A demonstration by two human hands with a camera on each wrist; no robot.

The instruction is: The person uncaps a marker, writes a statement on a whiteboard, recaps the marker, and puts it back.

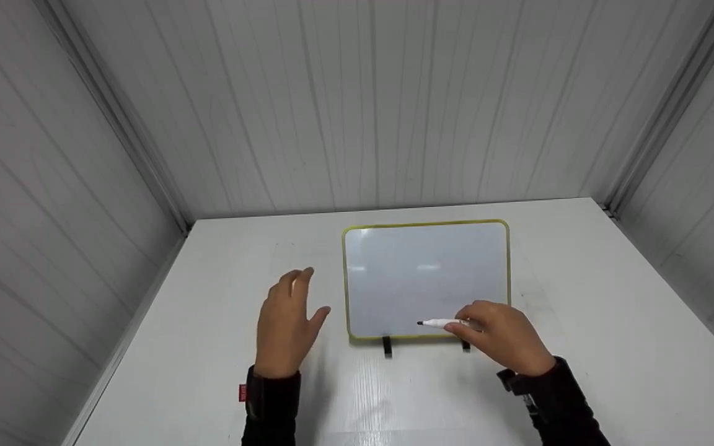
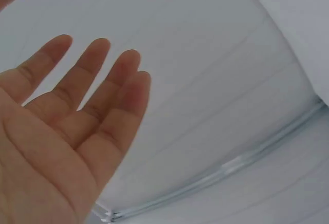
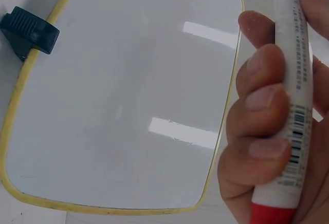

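Head view: white table, walled on three sides by grey panels. Whiteboard with yellow rim, propped on two black feet, standing right of centre toward the table's far edge. Right hand in front of the board's lower right corner, fingers curled around a white marker, dark tip pointing left across the board's lower part. Left hand raised just left of the board, fingers straight and relaxed, holding nothing.

Left wrist view: left hand, palm showing, fingers spread; wall panels behind.

Right wrist view: marker, white barrel with barcode and red end, gripped by right-hand fingers. Whiteboard surface blank; one black foot at its rim.
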